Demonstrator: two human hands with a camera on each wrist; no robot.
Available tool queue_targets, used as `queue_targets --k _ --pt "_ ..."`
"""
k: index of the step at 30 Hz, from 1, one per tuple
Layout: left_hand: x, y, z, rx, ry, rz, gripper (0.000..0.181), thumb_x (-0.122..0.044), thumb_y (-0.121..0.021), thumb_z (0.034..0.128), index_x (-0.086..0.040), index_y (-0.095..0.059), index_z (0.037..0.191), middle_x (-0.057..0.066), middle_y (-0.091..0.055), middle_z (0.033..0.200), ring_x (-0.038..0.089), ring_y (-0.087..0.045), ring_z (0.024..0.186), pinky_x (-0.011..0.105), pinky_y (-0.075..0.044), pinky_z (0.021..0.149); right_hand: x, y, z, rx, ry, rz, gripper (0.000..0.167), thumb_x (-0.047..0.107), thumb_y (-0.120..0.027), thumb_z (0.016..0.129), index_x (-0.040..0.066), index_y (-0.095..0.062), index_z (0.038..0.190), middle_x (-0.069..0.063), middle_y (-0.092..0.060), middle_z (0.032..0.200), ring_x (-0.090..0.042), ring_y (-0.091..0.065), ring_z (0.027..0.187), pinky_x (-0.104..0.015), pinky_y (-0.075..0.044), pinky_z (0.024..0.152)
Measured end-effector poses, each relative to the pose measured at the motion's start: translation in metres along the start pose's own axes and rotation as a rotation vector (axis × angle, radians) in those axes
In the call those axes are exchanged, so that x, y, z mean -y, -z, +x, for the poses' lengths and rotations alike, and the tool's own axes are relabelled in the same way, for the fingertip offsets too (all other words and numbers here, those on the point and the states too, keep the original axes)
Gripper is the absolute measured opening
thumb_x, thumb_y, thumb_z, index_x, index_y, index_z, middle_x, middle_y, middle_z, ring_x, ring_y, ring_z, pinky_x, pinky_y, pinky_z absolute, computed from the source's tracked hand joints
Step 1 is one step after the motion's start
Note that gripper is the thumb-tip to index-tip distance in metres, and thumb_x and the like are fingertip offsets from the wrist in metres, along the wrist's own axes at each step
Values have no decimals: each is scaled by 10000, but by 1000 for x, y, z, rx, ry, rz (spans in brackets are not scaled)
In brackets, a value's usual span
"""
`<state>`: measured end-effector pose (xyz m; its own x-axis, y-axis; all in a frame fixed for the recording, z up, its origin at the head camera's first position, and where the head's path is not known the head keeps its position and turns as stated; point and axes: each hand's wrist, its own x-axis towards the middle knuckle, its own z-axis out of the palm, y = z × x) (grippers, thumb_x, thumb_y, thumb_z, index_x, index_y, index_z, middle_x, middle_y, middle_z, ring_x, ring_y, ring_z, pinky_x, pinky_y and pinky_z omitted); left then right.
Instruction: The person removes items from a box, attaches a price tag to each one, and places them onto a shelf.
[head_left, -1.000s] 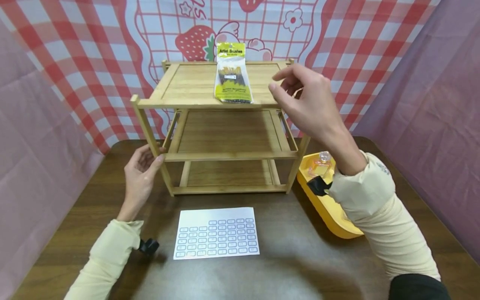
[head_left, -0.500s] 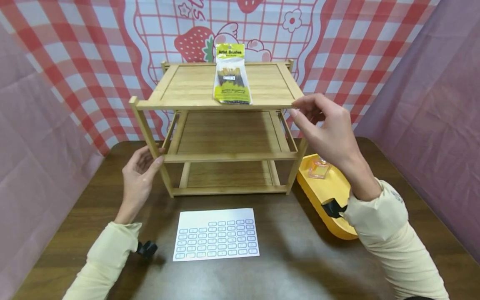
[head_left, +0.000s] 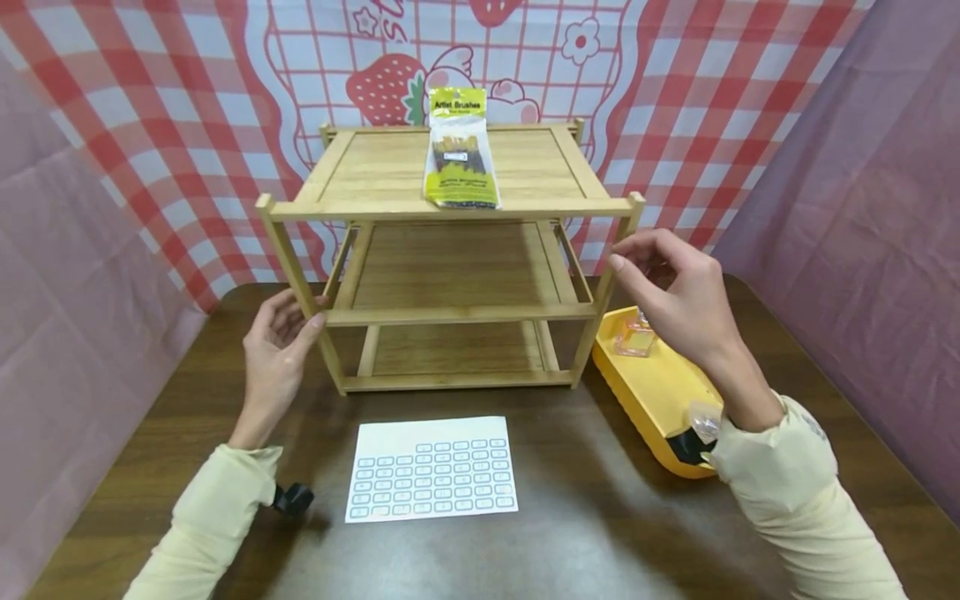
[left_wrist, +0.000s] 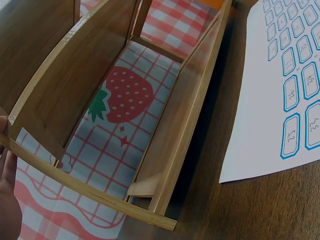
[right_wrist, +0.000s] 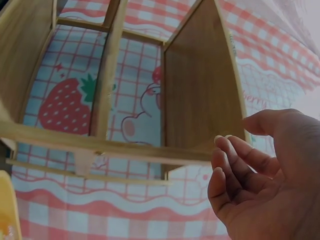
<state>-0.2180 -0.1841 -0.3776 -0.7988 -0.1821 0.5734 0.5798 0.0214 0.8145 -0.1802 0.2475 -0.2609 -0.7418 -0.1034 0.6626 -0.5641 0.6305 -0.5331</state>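
Note:
A three-tier wooden shelf stands at the back of the table. My left hand holds its left front post, thumb in front and fingers behind; at the left wrist view's edge only part of this hand shows. Beside the right front post is my right hand, fingers loosely bent and nothing in them. The right wrist view has this hand with a gap between thumb and fingers, near the post's top end. A bag of artist brushes lies on the top tier, reaching its front rail.
To the right of the shelf sits a yellow tray with a glass perfume bottle and a clear faceted item partly behind the wrist. A sheet of printed labels lies in front. Checked cloth hangs behind.
My right hand has moved down and to the right, from above the top tier to beside the right front post. The left hand stays on its post.

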Motion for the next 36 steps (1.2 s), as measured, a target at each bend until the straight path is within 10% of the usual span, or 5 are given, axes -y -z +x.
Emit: queue_targets --k 36 --pt "-4 3 -25 -127 -51 -84 240 181 -645 902 160 -638 1141 73 -708 1029 178 -650 968 236 -538 898 -78 18 -41 45 -144 -86 138 88 -701 987 2 -722 1094 99 -651 884 -24 -554 763 -107 -425 676"
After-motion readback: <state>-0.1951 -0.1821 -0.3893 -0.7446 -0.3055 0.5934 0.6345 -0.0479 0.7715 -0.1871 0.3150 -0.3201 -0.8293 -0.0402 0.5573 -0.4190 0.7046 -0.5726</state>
